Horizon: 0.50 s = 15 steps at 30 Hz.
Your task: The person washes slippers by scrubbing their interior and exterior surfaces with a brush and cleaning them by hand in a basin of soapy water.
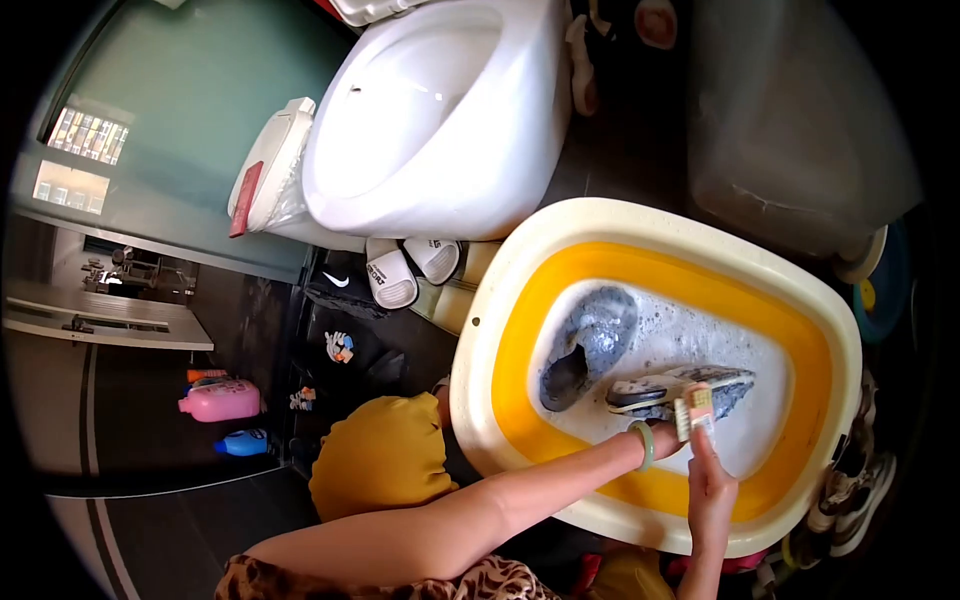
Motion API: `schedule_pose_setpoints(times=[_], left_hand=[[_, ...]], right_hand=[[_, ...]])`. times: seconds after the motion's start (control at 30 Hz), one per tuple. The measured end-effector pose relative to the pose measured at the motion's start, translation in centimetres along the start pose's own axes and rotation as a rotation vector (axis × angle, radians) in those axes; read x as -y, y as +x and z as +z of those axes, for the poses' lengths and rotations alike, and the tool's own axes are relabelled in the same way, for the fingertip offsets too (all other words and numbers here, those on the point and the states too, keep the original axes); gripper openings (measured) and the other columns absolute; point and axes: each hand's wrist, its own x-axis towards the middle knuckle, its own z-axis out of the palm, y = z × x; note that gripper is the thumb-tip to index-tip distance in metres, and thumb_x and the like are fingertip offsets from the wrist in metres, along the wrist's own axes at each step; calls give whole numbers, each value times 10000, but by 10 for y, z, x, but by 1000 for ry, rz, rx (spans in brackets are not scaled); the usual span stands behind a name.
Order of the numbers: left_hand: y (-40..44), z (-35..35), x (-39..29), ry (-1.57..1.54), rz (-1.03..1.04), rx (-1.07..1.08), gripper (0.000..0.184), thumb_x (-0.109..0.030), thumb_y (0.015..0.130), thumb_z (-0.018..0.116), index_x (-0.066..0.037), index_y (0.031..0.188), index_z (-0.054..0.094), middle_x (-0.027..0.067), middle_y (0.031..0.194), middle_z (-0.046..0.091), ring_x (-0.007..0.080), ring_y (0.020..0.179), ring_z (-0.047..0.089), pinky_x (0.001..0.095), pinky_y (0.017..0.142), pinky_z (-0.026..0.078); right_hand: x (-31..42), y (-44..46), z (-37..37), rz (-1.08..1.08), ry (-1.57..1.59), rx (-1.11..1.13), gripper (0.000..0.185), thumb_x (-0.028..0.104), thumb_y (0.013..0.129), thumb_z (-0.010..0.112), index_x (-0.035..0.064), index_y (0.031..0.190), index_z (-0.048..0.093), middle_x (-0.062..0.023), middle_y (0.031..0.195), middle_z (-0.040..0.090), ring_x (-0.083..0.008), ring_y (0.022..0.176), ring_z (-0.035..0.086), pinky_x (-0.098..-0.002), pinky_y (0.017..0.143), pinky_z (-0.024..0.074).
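Leopard-print cloth (290, 580) lay closest, at the bottom of the frame, and from it the left arm (470, 525) reached up and to the right, bent at the elbow, over the rim of the cream-and-yellow basin (472, 400). A pale green bracelet (645, 446) circled its wrist; the left hand (664, 438) sat low beside the near shoe (655, 394), partly hidden by the brush (698, 403), so its grip could not be told. The right hand (711, 482) came up almost straight from the lower right, its fingers pinching the brush, whose bristles faced left. The near shoe lay on its side in the basin, right of the frame's centre, wet with suds (685, 322). The dark shoe (600, 335) lay just to its upper left, also sudsy. Slippers (391, 278) stood left of the basin, below the white toilet bowl (480, 160) at upper centre.
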Motion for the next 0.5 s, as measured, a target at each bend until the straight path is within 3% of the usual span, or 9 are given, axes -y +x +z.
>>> schedule_pose_setpoints(times=[0.07,0.1,0.2,0.27,0.3,0.33,0.4,0.47,0.5], left_hand=[[6,9,2,57,71,-102,475,-386,908,402,-74,1263,445,148,1307,463,270,1195,436,359,1027,316],[11,14,1,117,151,-208,464,-375,905,413,-78,1261,445,152,1294,472,276,1188,442,362,1020,324],[7,16,-19,177,217,-293,442,-370,900,436,-85,1236,464,172,1266,490,280,1171,458,372,999,344],[-4,11,-36,-14,219,-280,366,-329,902,454,-97,1179,509,167,1223,517,296,1134,482,384,967,373],[0,16,-25,58,-168,-66,363,-318,908,453,-91,1188,500,176,1207,522,304,1129,485,388,966,373],[4,15,-19,61,-170,-72,363,-318,908,453,-91,1188,500,176,1207,522,304,1129,485,388,966,373],[14,23,-10,-2,182,-146,368,-294,913,454,-94,1220,489,180,1225,517,314,1139,482,386,977,366],[13,24,-11,80,267,-229,389,-274,916,454,-91,1259,469,177,1263,498,315,1169,465,382,1004,342],[1,19,-26,129,334,-264,398,-274,917,455,-85,1267,463,174,1275,491,309,1180,458,378,1014,330]], right_hand=[[-34,3,2,-96,-11,-75,409,-70,819,528,72,1199,584,-129,992,672,-114,788,581,-252,728,458],[-38,9,-9,104,13,-81,407,-68,824,523,69,1203,579,-119,1009,671,-110,818,586,-252,738,459],[-55,16,-19,50,94,-243,416,-74,831,504,54,1223,558,-109,1076,654,-123,937,604,-256,773,459],[-29,5,-12,35,-28,-56,430,-81,832,495,42,1242,535,-141,1108,634,-156,995,607,-263,793,457],[-28,-1,-8,-72,-48,-16,449,-88,830,493,36,1261,512,-161,1125,619,-160,1021,598,-262,792,453],[-31,2,-5,-76,-43,-15,449,-88,830,493,36,1261,512,-161,1125,619,-160,1021,598,-262,792,453],[-44,5,-13,-60,-2,-116,458,-99,833,479,42,1267,509,-173,1139,609,-151,1021,595,-261,816,449],[-63,15,-25,70,81,-168,474,-102,843,459,55,1289,490,-133,1199,587,-145,1079,556,-243,838,431],[-75,20,-27,35,59,-194,481,-101,841,462,60,1294,486,-122,1195,591,-127,1065,551,-236,822,431]])
